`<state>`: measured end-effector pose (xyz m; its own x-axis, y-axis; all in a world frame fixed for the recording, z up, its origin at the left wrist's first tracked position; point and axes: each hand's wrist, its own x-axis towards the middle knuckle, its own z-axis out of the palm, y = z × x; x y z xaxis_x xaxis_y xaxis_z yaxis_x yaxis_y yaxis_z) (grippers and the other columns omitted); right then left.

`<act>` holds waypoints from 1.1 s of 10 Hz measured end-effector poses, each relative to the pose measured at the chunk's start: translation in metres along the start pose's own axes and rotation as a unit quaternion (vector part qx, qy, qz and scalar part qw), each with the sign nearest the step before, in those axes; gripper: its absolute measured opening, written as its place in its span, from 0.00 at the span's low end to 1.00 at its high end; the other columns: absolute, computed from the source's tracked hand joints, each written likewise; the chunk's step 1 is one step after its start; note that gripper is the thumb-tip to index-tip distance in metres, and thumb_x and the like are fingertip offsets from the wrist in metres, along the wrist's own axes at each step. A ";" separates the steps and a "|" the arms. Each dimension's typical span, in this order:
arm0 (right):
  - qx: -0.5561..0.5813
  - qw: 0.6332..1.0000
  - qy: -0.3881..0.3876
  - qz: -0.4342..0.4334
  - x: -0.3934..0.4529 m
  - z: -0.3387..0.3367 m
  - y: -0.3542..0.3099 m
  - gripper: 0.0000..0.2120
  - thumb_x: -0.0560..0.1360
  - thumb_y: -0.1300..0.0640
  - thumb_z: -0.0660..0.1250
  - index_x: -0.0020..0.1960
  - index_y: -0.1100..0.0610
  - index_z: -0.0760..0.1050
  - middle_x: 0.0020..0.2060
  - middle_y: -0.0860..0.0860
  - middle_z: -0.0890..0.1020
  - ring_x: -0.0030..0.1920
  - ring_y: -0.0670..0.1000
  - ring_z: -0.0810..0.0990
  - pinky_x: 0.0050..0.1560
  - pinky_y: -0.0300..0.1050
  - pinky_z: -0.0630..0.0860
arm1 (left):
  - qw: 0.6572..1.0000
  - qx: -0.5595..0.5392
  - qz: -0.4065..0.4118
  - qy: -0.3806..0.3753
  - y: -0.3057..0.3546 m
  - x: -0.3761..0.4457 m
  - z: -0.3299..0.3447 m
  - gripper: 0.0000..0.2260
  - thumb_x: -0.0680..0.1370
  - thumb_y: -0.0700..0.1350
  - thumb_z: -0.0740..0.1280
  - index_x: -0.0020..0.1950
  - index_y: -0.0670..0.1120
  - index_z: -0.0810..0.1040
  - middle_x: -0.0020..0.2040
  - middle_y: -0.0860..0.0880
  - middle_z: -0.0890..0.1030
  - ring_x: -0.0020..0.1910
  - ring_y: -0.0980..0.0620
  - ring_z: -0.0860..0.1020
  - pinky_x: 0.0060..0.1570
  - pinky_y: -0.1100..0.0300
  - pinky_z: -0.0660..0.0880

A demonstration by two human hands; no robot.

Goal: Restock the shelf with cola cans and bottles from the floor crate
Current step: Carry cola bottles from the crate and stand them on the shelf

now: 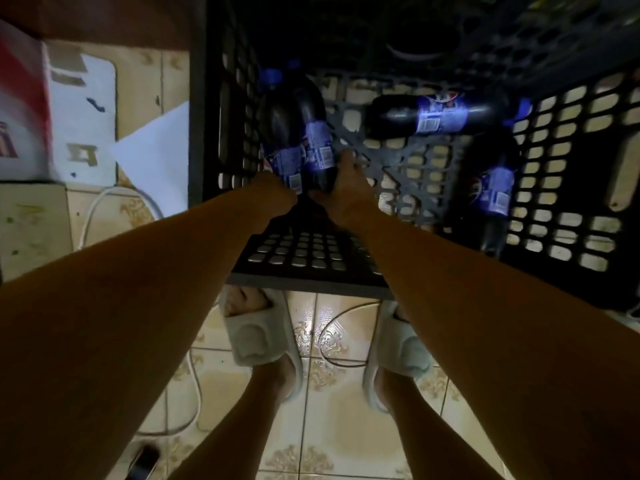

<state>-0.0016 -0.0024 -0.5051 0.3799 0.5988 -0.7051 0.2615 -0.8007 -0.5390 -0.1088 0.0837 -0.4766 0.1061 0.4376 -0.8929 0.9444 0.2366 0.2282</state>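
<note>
While both hands reached into the crate [207, 133], the left hand [273, 194] and right hand [341, 188] each kept a clamped grip on a bottle [317, 133] by its left wall; held at the base, either could slip.

Crate [214, 133] looks like dark matt plastic, moulded in an open lattice. The bottles [313, 133] held at the fingers [346, 157] are glossy clear plastic with shiny blue printed labels, same for the bottle [440, 114] beyond the fingers. Floor [325, 386] is tiled, glazed and reflective, patterned. Slippers [258, 336] seem soft, matt foam or rubber. A smooth white paper sheet [156, 157] is seen off to the fingers' left.
</note>
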 end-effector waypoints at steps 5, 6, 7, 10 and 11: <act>0.041 0.995 -0.090 0.030 -0.005 -0.073 0.066 0.08 0.76 0.65 0.69 0.52 0.56 0.77 0.41 0.49 0.80 0.40 0.44 0.80 0.42 0.37 0.77 | 0.978 -0.200 0.054 -0.034 0.019 0.009 0.037 0.29 0.75 0.40 0.74 0.74 0.44 0.68 0.68 0.46 0.75 0.68 0.47 0.73 0.69 0.50 0.70; 0.059 0.997 -0.036 0.031 0.010 -0.053 0.056 0.27 0.70 0.50 0.77 0.63 0.57 0.72 0.55 0.53 0.81 0.54 0.52 0.81 0.56 0.47 0.79 | 0.971 -0.238 0.031 -0.004 0.026 0.017 0.048 0.30 0.75 0.45 0.75 0.74 0.46 0.67 0.68 0.48 0.75 0.66 0.49 0.74 0.65 0.51 0.72; 0.070 0.997 0.019 0.038 0.016 -0.040 0.056 0.32 0.70 0.49 0.78 0.66 0.59 0.67 0.57 0.53 0.78 0.56 0.52 0.79 0.57 0.51 0.78 | 0.965 -0.261 0.027 0.007 0.025 0.026 0.053 0.28 0.74 0.43 0.76 0.71 0.44 0.70 0.62 0.50 0.77 0.60 0.52 0.76 0.57 0.57 0.74; 0.174 0.973 -0.055 0.139 0.001 -0.070 0.029 0.20 0.75 0.55 0.73 0.65 0.56 0.73 0.49 0.49 0.80 0.42 0.46 0.78 0.40 0.37 0.73 | 0.965 -0.241 0.011 -0.106 0.010 -0.008 0.010 0.27 0.72 0.49 0.77 0.68 0.50 0.74 0.58 0.48 0.83 0.56 0.47 0.81 0.53 0.46 0.81; 0.202 0.965 -0.084 0.147 -0.018 -0.087 0.008 0.19 0.74 0.54 0.74 0.63 0.56 0.75 0.48 0.49 0.83 0.41 0.45 0.80 0.39 0.39 0.76 | 0.948 -0.279 0.012 -0.152 0.012 -0.043 -0.005 0.15 0.76 0.46 0.73 0.61 0.51 0.77 0.51 0.49 0.85 0.46 0.51 0.84 0.38 0.57 0.81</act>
<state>0.0704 -0.0217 -0.4567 0.2269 0.3700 -0.9009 -0.2154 -0.8830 -0.4169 -0.1039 0.0716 -0.4336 0.2896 0.1985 -0.9363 0.6386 0.6887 0.3435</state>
